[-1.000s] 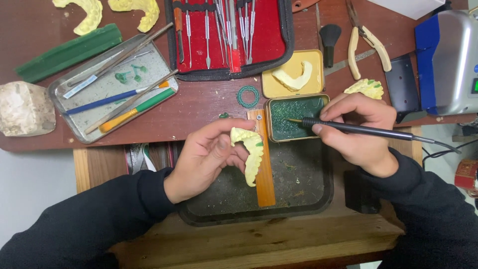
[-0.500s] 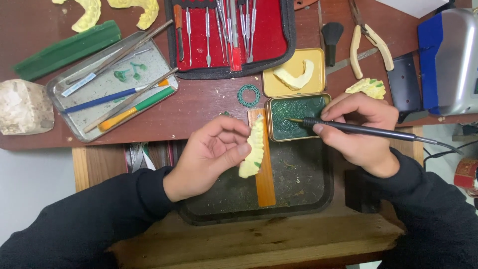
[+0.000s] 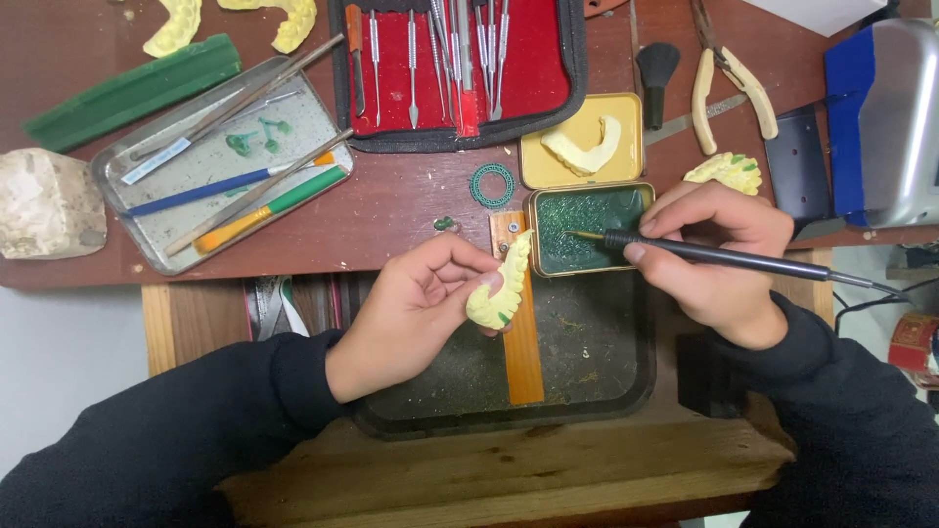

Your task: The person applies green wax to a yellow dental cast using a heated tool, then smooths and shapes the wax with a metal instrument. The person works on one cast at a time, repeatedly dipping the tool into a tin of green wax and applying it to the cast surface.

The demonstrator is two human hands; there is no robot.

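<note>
While the left hand (image 3: 416, 308) grips a pale yellow dental cast (image 3: 499, 291) in its fingers above the dark tray (image 3: 587, 391), the right hand (image 3: 719, 259) pinches a black wax pen (image 3: 724, 256), its tip dipped into the open tin of green wax (image 3: 587, 227) just right of the cast, on the tabletop (image 3: 411, 205).
</note>
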